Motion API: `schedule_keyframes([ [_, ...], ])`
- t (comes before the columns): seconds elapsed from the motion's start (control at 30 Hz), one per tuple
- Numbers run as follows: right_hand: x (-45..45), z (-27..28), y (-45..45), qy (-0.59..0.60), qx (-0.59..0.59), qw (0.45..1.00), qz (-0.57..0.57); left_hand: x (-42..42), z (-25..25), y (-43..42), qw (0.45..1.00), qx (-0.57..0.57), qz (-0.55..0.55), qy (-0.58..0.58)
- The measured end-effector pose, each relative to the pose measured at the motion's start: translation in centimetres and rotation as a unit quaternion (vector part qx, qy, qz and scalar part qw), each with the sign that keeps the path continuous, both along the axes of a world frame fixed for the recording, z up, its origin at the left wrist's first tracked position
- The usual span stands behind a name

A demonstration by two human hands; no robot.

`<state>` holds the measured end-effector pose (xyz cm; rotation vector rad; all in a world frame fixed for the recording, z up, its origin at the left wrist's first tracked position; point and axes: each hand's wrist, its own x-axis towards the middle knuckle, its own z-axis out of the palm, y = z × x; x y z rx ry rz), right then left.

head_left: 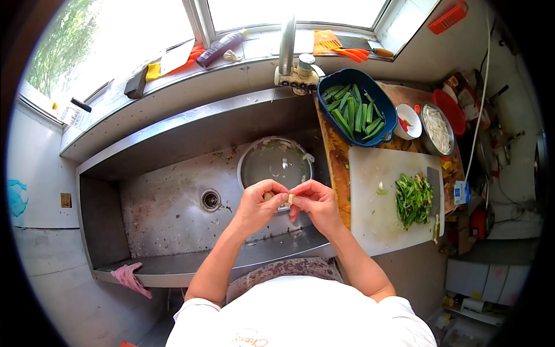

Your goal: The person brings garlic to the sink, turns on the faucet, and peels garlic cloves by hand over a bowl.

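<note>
Over the near rim of a round basin (240, 168) of water in the sink, my left hand (257, 207) and my right hand (318, 207) meet fingertip to fingertip. Both pinch a small pale garlic clove (290, 198) between them. Another pale piece (267, 196) shows in the curled fingers of my left hand, partly hidden. To the right, a white cutting board (370, 222) carries a pile of cut green vegetable (413, 199) and small peeled cloves (380, 186).
Behind the board stand a blue basket (325, 110) of okra (357, 113), a white bowl (408, 128) with red pieces, and a metal bowl (428, 141) of pale strips. A faucet (287, 49) rises behind the sink (162, 202). A pink cloth (132, 279) hangs on its front edge.
</note>
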<state>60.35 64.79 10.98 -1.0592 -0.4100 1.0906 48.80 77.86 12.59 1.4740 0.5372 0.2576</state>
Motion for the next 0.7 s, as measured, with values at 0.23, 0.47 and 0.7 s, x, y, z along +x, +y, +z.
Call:
schedule_keyframes([
  [0.23, -1.1, 0.7, 0.5, -0.139, 0.004, 0.99, -0.015, 0.4, -1.2, -0.8, 0.998, -0.023, 0.046, 0.028],
  [0.47, -0.4, -0.9, 0.2, -0.168, 0.007, 0.982, -0.082, -0.4, -1.2, 0.0, 0.996, -0.017, 0.069, 0.05],
  [0.7, -0.2, -0.7, 0.4, -0.266, 0.002, 0.961, -0.082, -0.7, -0.4, -0.3, 0.998, 0.057, 0.02, -0.012],
])
